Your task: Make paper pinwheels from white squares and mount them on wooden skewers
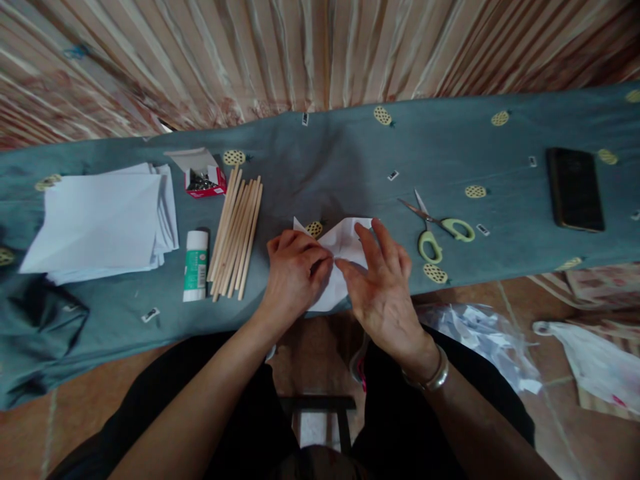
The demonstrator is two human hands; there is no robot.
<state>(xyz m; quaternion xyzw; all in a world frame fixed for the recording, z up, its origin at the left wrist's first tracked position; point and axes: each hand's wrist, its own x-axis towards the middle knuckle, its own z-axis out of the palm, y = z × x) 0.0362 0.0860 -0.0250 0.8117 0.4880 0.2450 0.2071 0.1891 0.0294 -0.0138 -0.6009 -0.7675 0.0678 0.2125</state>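
Observation:
A piece of white paper [345, 241], creased and with pointed corners, lies at the table's front edge under both hands. My left hand [299, 270] is closed on its left part, thumb and fingers pinched together near the paper's middle. My right hand [383, 283] rests over the right part with its fingers stretched out and spread; its thumb meets the paper close to the left hand's fingertips. Parts of the paper are hidden beneath the hands. To the right lie scissors [430, 225] with green handles, blades apart. Left of my hands is a bundle of thin wooden sticks [237, 233].
A glue stick [195, 267] stands or lies beside the sticks, below a small red box [206, 183] of metal pins or clips. White sheets [105, 217] are stacked at left. A phone [575, 189] lies far right. Below, a plastic bag [480, 333] holds paper scraps.

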